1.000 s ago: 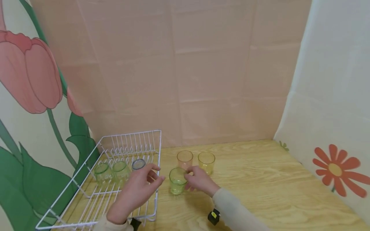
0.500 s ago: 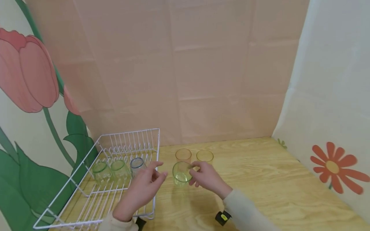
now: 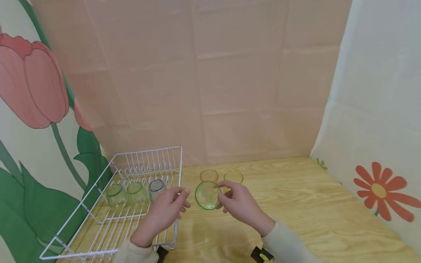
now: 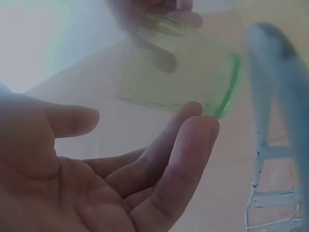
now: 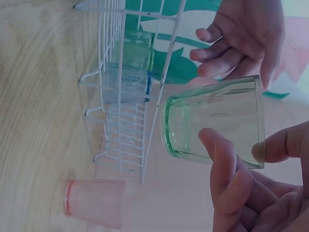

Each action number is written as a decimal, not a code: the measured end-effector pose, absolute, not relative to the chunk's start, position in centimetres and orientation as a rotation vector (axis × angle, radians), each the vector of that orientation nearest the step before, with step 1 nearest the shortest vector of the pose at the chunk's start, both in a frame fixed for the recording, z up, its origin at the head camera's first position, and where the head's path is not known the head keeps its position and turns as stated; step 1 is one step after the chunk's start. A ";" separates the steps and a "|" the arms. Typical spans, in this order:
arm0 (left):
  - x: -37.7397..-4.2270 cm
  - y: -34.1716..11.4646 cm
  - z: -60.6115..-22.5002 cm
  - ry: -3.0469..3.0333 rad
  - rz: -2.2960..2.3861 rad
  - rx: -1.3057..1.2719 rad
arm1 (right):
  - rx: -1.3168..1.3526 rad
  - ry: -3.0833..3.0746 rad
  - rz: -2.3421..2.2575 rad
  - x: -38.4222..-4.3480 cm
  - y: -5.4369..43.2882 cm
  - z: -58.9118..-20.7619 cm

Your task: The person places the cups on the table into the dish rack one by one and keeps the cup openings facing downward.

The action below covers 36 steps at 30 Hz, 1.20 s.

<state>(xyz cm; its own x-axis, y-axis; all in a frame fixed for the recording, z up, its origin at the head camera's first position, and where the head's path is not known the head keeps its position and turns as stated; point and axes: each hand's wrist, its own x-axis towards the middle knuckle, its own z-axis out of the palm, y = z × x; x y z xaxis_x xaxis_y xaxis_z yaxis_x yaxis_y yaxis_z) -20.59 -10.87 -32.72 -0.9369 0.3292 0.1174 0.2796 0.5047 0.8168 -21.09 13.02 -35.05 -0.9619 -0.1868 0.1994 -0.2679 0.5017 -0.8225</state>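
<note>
My right hand pinches a green drinking glass near its rim, thumb on one side and fingers on the other. Lifted above the table, the glass has its mouth facing up; its thick base shows in the right wrist view. Close to its left is my left hand, palm toward it, holding nothing. In the left wrist view those fingers are loosely bent, tips right at the base of the glass. Behind it stand a pink glass and a yellow glass, partly hidden.
A white wire dish rack fills the left of the wooden table. Inside it are a green glass, a lighter green glass and a blue glass. A plain backdrop hangs behind.
My right hand has raised the green glass from the table toward the head camera and slightly right. My left hand has shifted a little right, its fingers turning toward the glass.
</note>
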 end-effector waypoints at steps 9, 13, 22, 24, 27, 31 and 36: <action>-21.1 -10.9 -32.9 2.579 1.486 0.471 | 0.434 -2.597 1.462 -19.7 12.8 -34.3; -21.2 -10.8 -33.2 2.529 1.476 0.481 | 0.477 -2.575 1.454 -19.3 12.6 -34.2; -21.6 -11.0 -33.0 2.498 1.530 0.469 | 0.727 -2.434 1.250 -19.2 12.5 -34.8; -21.6 -11.1 -33.0 2.496 1.546 0.464 | 0.798 -2.382 1.203 -19.3 12.5 -35.1; -21.7 -11.2 -33.0 2.505 1.560 0.444 | 0.886 -2.334 1.157 -19.4 12.4 -35.4; -21.8 -11.3 -33.0 2.516 1.572 0.418 | 0.960 -2.310 1.112 -19.5 12.4 -35.8; -21.9 -11.3 -33.0 2.521 1.580 0.399 | 1.028 -2.286 1.063 -19.6 12.4 -36.0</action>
